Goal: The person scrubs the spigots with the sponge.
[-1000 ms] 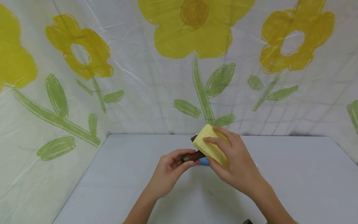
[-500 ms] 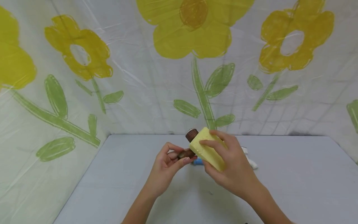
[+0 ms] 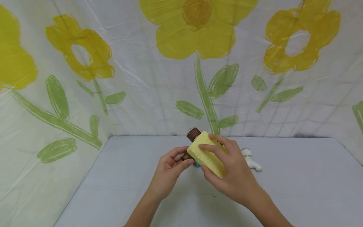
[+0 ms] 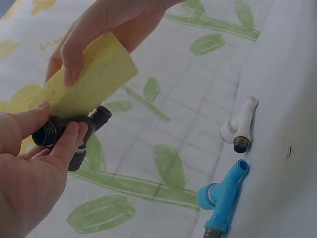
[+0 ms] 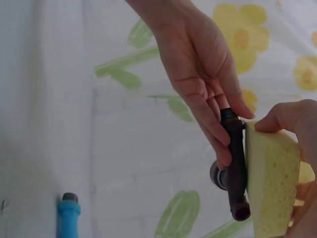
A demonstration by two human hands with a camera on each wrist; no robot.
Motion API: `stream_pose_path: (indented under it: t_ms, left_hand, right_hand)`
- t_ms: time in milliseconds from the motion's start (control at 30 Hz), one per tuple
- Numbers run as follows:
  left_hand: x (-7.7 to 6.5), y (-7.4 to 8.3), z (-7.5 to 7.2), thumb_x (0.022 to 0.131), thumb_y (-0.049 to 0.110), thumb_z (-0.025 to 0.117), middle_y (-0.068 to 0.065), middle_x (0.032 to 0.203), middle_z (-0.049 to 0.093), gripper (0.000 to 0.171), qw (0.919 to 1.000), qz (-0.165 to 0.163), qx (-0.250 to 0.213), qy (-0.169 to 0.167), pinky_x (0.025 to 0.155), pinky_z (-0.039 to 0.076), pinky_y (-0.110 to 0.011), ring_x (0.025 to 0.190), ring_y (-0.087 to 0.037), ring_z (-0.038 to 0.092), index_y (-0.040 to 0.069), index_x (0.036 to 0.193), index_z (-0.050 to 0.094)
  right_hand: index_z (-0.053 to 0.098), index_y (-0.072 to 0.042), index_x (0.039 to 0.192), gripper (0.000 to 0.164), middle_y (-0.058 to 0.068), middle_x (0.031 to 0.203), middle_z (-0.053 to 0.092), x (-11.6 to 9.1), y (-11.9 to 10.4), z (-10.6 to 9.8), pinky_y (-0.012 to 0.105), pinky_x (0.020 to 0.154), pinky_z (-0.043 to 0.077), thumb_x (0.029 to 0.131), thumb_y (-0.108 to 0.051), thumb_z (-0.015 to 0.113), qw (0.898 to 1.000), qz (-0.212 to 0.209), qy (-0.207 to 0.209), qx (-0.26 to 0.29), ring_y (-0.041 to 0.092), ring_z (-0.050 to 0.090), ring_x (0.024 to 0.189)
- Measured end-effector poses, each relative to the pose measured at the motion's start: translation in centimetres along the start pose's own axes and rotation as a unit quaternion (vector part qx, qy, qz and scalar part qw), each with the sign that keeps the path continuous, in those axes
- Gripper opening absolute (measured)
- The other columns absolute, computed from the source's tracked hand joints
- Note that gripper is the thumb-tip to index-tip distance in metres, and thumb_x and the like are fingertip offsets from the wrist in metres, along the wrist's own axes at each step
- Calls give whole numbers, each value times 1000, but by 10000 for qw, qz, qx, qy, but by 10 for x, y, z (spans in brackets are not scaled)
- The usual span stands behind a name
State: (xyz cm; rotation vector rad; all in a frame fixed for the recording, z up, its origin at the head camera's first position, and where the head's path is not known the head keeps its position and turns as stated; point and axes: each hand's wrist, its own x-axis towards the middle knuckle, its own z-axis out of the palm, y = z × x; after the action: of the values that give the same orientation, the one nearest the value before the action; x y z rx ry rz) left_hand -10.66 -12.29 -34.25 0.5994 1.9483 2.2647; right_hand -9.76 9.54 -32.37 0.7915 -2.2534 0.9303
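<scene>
Above the table, my left hand (image 3: pixel 167 173) pinches the threaded end of a dark brown faucet (image 5: pixel 237 163) between thumb and fingers. A ribbed round knob (image 3: pixel 193 134) sticks out from its side. My right hand (image 3: pixel 235 170) grips a thick yellow sponge (image 3: pixel 207 154), which lies flat against the faucet's body and hides much of it in the head view. The left wrist view shows the faucet's open threaded inlet (image 4: pixel 44 135) and its spout (image 4: pixel 102 114) past the sponge.
A white faucet (image 3: pixel 250 159) lies on the pale table (image 3: pixel 113 189) beyond my right hand. Near it lies a blue faucet (image 4: pixel 223 198), mostly hidden behind the sponge in the head view. A flower-printed sheet (image 3: pixel 141 94) hangs behind the table.
The sponge has slid left and slightly down along the brown faucet, toward my left hand. More of the knob shows, and the white faucet has come into sight.
</scene>
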Motion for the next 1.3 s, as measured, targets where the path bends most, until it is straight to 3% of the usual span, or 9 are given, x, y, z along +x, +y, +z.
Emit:
stream_pose_path:
  t_ms: [300, 467, 633, 800, 933, 1100, 1200, 1300]
  left_hand:
    - [-1, -2, 0, 104, 4, 64, -12, 128, 72, 44, 9998, 86, -185, -84, 101, 57, -28, 113, -11, 70, -19, 139, 51]
    - [-1, 0, 1, 106, 4, 62, -21, 134, 68, 45, 9997, 144, -146, -122, 103, 56, -29, 117, -11, 69, -19, 142, 49]
    - [-2, 2, 0, 109, 5, 55, -33, 149, 54, 48, 9989, 188, -301, -311, 110, 51, -31, 129, -12, 64, -18, 150, 42]
    - [-3, 4, 0, 107, -2, 53, -36, 157, 42, 53, 9981, 87, -396, -462, 110, 50, -28, 132, -11, 61, -18, 154, 34]
    - [-2, 2, -1, 103, -10, 55, -39, 150, 48, 50, 9996, 209, -2, -190, 105, 54, -28, 126, -8, 65, -20, 149, 41]
    - [0, -4, 1, 97, -16, 61, -42, 130, 62, 39, 9962, 702, 482, 164, 95, 60, -29, 109, -8, 72, -23, 135, 55]
    - [0, -6, 3, 94, -15, 66, -37, 120, 68, 33, 9904, 1081, 801, 318, 90, 62, -28, 104, -8, 72, -20, 127, 63]
    - [1, -7, 3, 93, -9, 72, -25, 117, 72, 30, 9794, 1346, 1391, 574, 91, 59, -26, 105, -10, 69, -10, 123, 71]
  right_hand:
    - [72, -22, 126, 57, 10, 142, 61, 1, -1, 2, 47, 80, 56, 74, -6, 88, 9995, -152, 273, -77, 34, 59, 120]
    - [72, -21, 125, 55, 10, 143, 60, -1, -3, 3, 45, 80, 55, 75, -7, 87, 9995, -47, 304, -71, 34, 57, 122]
    - [71, -21, 127, 53, 9, 144, 59, -3, -6, 5, 41, 79, 55, 78, -9, 86, 9997, 35, 221, 121, 31, 56, 123]
    - [71, -21, 130, 55, 10, 143, 60, -2, -5, 4, 38, 76, 54, 78, -6, 86, 9991, 169, 256, 287, 30, 56, 120]
    - [71, -22, 131, 55, 9, 144, 60, -2, -5, 4, 37, 77, 53, 80, -6, 85, 9982, 260, 182, 499, 29, 57, 121]
    - [69, -21, 134, 55, 7, 145, 60, -2, -5, 3, 35, 80, 54, 84, -5, 84, 9947, 471, 11, 919, 29, 58, 126]
    - [67, -22, 136, 54, 5, 145, 60, -3, -6, 2, 35, 82, 56, 87, -5, 82, 9907, 616, -136, 1209, 28, 57, 129]
    - [66, -21, 137, 52, 3, 145, 61, -2, -5, 1, 35, 85, 57, 90, -5, 81, 9874, 621, -202, 1444, 26, 59, 129]
